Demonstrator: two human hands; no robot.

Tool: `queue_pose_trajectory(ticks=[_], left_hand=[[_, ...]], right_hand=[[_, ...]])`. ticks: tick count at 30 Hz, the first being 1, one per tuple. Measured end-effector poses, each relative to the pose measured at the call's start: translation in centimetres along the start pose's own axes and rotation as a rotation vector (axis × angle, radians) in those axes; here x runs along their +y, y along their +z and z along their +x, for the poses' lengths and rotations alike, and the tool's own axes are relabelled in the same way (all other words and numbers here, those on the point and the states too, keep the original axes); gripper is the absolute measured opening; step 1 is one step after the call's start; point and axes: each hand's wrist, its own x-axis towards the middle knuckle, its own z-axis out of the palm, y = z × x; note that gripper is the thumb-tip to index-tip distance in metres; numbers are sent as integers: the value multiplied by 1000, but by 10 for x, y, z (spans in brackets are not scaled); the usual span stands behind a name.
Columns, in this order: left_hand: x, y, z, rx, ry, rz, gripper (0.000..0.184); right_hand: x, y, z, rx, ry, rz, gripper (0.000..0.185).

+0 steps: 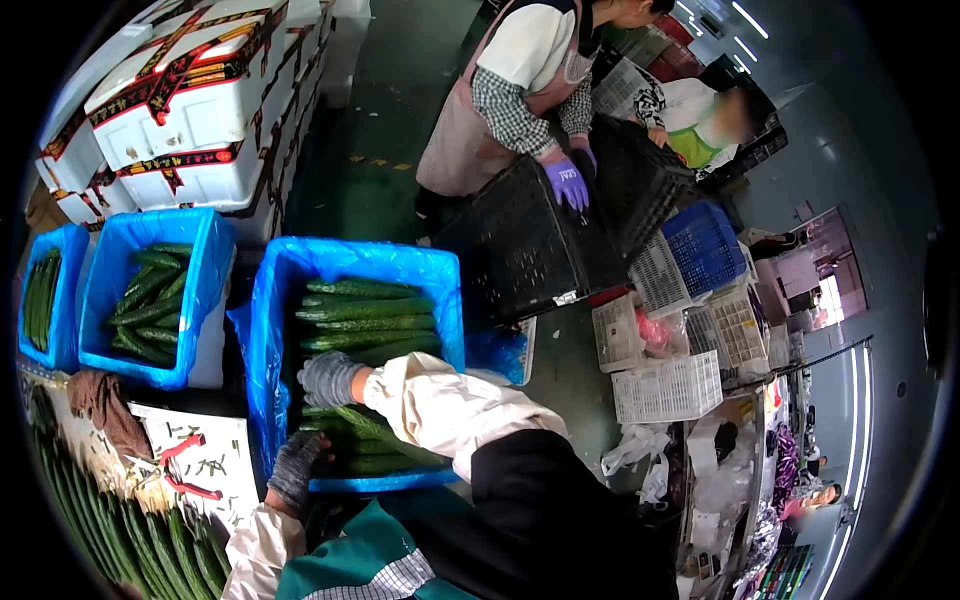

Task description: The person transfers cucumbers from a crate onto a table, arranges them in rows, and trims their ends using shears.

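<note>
- Cucumbers [370,310]: in the blue-lined box [452,300] right in front of the hands; long axes run crosswise in my head view, left to right, packed side by side.
- Upper ones sit nearly level; lower ones, by the hands, slope down toward the right. I can't tell stem end from blossom end.
- Right hand [332,380]: grey glove, back up, fingers pointing left, over the left part of the cucumbers. Fingers look bent; I can't tell if they grip one.
- Right arm: cream sleeve [455,405] reaches in from the lower right, across the box's near right corner.
- Left hand [297,468]: grey glove, at the box's near left corner, fingers up and to the right, by the left ends of the lower cucumbers. Grip hidden from me, can't tell.
- Left forearm rises from the bottom edge, wrist just outside the box wall.
- Second blue-lined box [95,300], to the left: cucumbers at mixed slants.
- Bench cucumbers [150,540], lower left: long axes steep, tilting from upper left to lower right.
- Red-handled tool [172,468] lies on a white board [235,455] near the left hand.
</note>
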Motion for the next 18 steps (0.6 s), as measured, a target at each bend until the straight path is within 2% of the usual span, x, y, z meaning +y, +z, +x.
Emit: queue_pose_trajectory(ticks=[4,7,8,9,10,11,12,13,14,15,16,17,18], left_hand=[[-2,17,-1,-50,80,146,24],[-7,42,-5,-219,277,6,35],[10,62,-18,-298,316,187,40],[34,77,-28,-341,342,361,44],[22,70,-6,-527,511,583,53],[22,73,-8,-441,532,694,68],[22,78,-11,-355,544,805,85],[24,85,-14,-331,508,910,93],[20,86,-14,-325,633,903,97],[17,89,-12,-288,807,957,100],[28,88,-26,-303,773,851,100],[39,87,-42,-340,750,746,101],[47,83,-50,-299,758,741,101]], right_hand=[[1,-19,-21,171,-63,54,30],[5,-48,-49,276,-57,154,30],[6,-60,-61,273,-36,199,31],[12,-61,-67,368,-111,209,32],[8,-75,-80,298,-22,228,29],[4,-84,-88,327,40,284,25],[4,-85,-95,460,-12,301,21],[5,-86,-100,592,-65,309,17],[7,-83,-101,778,-129,417,16],[5,-97,-109,688,-36,466,20],[3,-111,-116,598,60,505,24],[9,-108,-118,640,85,655,26],[0,-119,-116,702,-13,481,26]])
